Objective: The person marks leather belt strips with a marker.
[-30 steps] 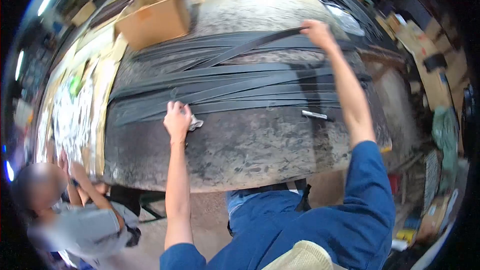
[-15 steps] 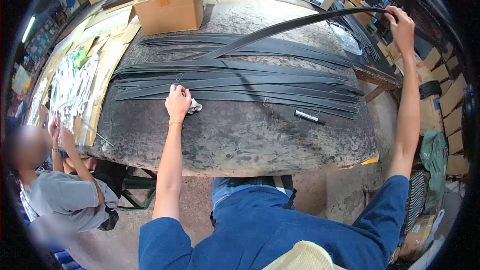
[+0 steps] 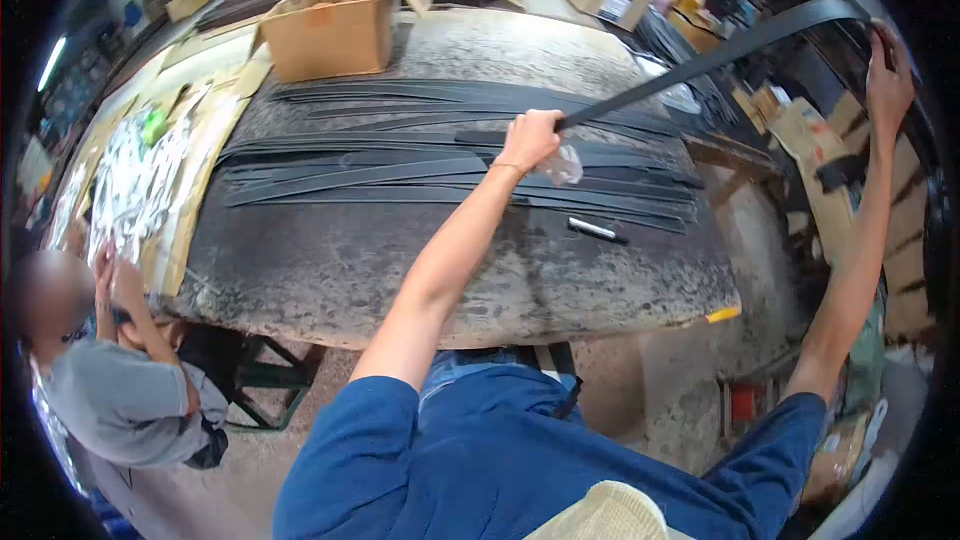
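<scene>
A long black strap (image 3: 715, 62) rises from the table to the upper right in an arc. My right hand (image 3: 888, 85) is closed on it, high at the far right. Over the middle of the table, my left hand (image 3: 530, 140) is wrapped round the same strap nearer its other end. A crumpled white cloth (image 3: 565, 166) pokes out from under the left hand's fingers. Below lie several more black straps (image 3: 340, 177) in loose rows, partly hidden by my left hand and forearm. A black-and-white marker (image 3: 597, 230) rests in front of them.
An opened cardboard box (image 3: 330, 35) stands at the table's back left. White strips (image 3: 135, 175) lie on cardboard at the left, where a seated person in a grey shirt (image 3: 120, 395) works with both hands. The worn table (image 3: 460, 290) has a yellow-marked front right corner. Cardboard stacks line the right.
My left hand has left the table's left part, moved right with the white cloth and come onto the strap. My right hand has drawn the strap farther right.
</scene>
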A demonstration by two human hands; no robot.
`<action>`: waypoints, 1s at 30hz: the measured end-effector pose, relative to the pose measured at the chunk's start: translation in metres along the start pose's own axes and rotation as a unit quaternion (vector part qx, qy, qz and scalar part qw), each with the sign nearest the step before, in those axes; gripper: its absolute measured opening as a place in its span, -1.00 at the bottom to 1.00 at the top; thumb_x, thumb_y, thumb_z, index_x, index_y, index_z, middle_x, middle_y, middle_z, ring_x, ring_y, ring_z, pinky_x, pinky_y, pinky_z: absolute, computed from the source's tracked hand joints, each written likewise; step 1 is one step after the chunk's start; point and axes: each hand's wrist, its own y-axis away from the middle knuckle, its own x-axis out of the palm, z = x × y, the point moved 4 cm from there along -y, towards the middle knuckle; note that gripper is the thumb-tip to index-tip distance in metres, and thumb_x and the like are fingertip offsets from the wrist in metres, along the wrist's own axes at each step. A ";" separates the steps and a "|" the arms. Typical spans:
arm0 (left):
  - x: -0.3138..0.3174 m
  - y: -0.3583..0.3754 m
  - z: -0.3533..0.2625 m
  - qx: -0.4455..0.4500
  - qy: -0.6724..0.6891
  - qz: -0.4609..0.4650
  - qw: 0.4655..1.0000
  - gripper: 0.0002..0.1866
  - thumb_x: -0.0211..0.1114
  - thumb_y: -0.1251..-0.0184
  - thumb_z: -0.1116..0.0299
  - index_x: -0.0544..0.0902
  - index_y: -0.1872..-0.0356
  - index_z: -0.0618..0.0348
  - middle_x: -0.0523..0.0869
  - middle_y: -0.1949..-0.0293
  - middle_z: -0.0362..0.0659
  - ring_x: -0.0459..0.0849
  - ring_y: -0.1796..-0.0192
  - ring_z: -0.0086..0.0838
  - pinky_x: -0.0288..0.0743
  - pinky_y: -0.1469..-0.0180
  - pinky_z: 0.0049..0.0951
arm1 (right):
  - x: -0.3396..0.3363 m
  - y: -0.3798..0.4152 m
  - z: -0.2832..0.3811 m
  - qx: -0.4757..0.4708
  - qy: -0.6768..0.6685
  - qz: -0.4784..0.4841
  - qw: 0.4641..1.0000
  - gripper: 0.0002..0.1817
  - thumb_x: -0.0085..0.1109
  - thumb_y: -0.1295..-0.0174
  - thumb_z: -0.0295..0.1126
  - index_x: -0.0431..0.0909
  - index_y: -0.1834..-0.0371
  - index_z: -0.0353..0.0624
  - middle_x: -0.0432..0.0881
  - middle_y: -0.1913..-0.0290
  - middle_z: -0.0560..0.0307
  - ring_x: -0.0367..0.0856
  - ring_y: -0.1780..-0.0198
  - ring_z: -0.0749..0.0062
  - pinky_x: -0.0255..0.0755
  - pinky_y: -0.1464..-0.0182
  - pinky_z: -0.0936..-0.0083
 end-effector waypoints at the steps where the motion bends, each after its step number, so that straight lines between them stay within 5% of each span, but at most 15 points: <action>1: 0.003 0.002 -0.009 0.014 0.007 -0.051 0.999 -0.68 0.32 -0.28 0.24 0.71 -0.04 0.02 0.76 0.02 0.05 0.73 -0.01 0.08 0.61 -0.06 0.00 | -0.011 -0.003 -0.012 0.025 -0.007 0.001 1.000 -0.71 0.21 -0.48 -0.26 0.71 -0.14 -0.12 0.76 -0.11 0.14 0.68 -0.15 0.44 0.42 -0.26 0.52; 4: -0.017 0.004 0.001 0.052 -0.050 -0.210 0.975 -0.77 0.24 -0.30 0.34 0.71 0.06 0.03 0.76 0.08 0.00 0.74 0.06 0.03 0.64 0.01 -0.02 | -0.040 0.006 -0.019 -0.076 0.158 -0.017 0.984 -0.70 0.22 -0.47 -0.23 0.71 -0.13 -0.13 0.76 -0.09 0.09 0.70 -0.14 0.36 0.44 -0.23 0.47; 7: -0.102 0.018 0.016 0.078 -0.232 -0.291 0.925 -0.77 0.11 -0.37 0.34 0.63 0.02 -0.06 0.69 0.14 0.00 0.75 0.20 -0.01 0.66 0.18 -0.02 | -0.028 0.035 -0.052 -0.112 0.199 -0.002 0.974 -0.60 0.12 -0.50 -0.09 0.64 -0.21 -0.09 0.74 -0.09 -0.01 0.69 -0.16 0.13 0.48 -0.18 0.32; 8: -0.138 0.031 0.013 0.061 -0.334 -0.279 0.898 -0.77 0.10 -0.37 0.33 0.66 0.04 -0.09 0.69 0.19 0.00 0.76 0.21 -0.05 0.65 0.21 -0.08 | -0.021 0.053 -0.059 -0.119 0.225 -0.007 0.967 -0.56 0.07 -0.52 -0.03 0.60 -0.25 -0.07 0.73 -0.09 -0.05 0.68 -0.17 0.04 0.49 -0.16 0.27; 9: -0.171 0.048 0.019 0.134 -0.332 -0.316 0.879 -0.78 0.15 -0.34 0.31 0.69 0.07 -0.12 0.69 0.25 -0.04 0.76 0.24 -0.10 0.64 0.25 -0.11 | 0.000 0.061 -0.092 -0.013 0.288 0.104 0.952 -0.49 0.00 -0.53 0.06 0.52 -0.31 -0.04 0.69 -0.14 -0.11 0.65 -0.18 -0.12 0.49 -0.13 0.20; 10: -0.197 0.062 0.017 0.033 -0.338 -0.237 0.910 -0.75 0.19 -0.32 0.29 0.72 0.03 -0.13 0.72 0.22 -0.05 0.78 0.21 -0.09 0.66 0.18 -0.07 | 0.021 0.082 -0.097 0.021 0.288 0.174 0.942 -0.47 -0.01 -0.53 0.10 0.50 -0.32 -0.02 0.67 -0.16 -0.14 0.65 -0.17 -0.15 0.50 -0.12 0.17; 12: -0.223 0.091 0.011 0.050 -0.408 -0.216 0.886 -0.67 0.22 -0.30 0.30 0.66 -0.08 -0.05 0.75 0.07 -0.03 0.79 0.12 0.04 0.69 0.12 0.00 | 0.060 0.130 -0.091 -0.047 0.104 0.166 0.980 -0.54 0.01 -0.56 -0.02 0.47 -0.35 -0.02 0.69 -0.14 -0.11 0.66 -0.16 -0.12 0.54 -0.10 0.23; 14: -0.220 0.117 0.036 -0.006 -0.470 -0.160 0.868 -0.64 0.23 -0.29 0.35 0.62 -0.13 -0.06 0.71 0.04 -0.02 0.79 0.19 0.04 0.70 0.21 -0.03 | 0.079 0.172 -0.029 0.035 0.011 0.248 0.968 -0.66 0.02 -0.57 -0.27 0.50 -0.33 -0.04 0.73 -0.11 -0.04 0.68 -0.16 -0.06 0.56 -0.10 0.29; 16: -0.202 0.145 0.068 -0.053 -0.486 -0.133 0.862 -0.63 0.21 -0.28 0.42 0.63 -0.12 -0.07 0.68 0.03 -0.04 0.80 0.23 0.01 0.70 0.25 -0.03 | 0.097 0.214 0.021 -0.135 -0.041 0.190 0.972 -0.67 0.01 -0.52 -0.51 0.56 -0.28 -0.11 0.74 -0.13 0.03 0.71 -0.15 0.03 0.58 -0.13 0.35; 19: -0.165 0.194 0.153 -0.068 -0.438 -0.082 0.892 -0.57 0.25 -0.22 0.45 0.63 -0.15 -0.10 0.66 0.03 -0.03 0.79 0.24 0.01 0.69 0.22 -0.03 | 0.132 0.304 0.033 -0.199 -0.092 0.230 0.948 -0.62 0.06 -0.37 -0.55 0.65 -0.21 -0.05 0.69 -0.19 -0.04 0.68 -0.19 0.02 0.55 -0.24 0.18; 22: -0.137 0.252 0.170 -0.141 -0.367 -0.018 0.919 -0.37 0.42 -0.24 -0.13 0.59 -0.27 -0.10 0.56 -0.25 0.00 0.77 0.07 0.11 0.69 0.08 -0.01 | 0.127 0.400 0.080 -0.196 -0.093 0.317 0.923 -0.55 0.05 -0.29 -0.69 0.66 -0.20 -0.09 0.67 -0.25 -0.01 0.59 -0.33 0.11 0.44 -0.39 0.18; 27: -0.106 0.315 0.133 -0.144 -0.312 -0.095 0.934 -0.56 0.35 -0.34 -0.01 0.73 -0.09 0.02 0.67 -0.22 -0.02 0.80 0.10 -0.06 0.70 0.10 -0.13 | 0.114 0.523 0.104 -0.053 -0.179 0.548 0.816 -0.71 0.06 -0.50 -0.46 0.66 -0.18 -0.19 0.59 -0.32 -0.09 0.48 -0.42 0.03 0.29 -0.46 0.12; 30: -0.100 0.320 0.128 -0.126 -0.306 -0.175 0.927 -0.68 0.41 -0.30 0.13 0.77 0.01 0.05 0.73 -0.12 -0.07 0.80 0.16 -0.11 0.68 0.13 -0.19 | 0.103 0.532 0.114 0.097 -0.223 0.523 0.817 -0.72 0.10 -0.50 -0.46 0.66 -0.18 -0.25 0.61 -0.31 -0.08 0.51 -0.39 0.04 0.37 -0.39 0.26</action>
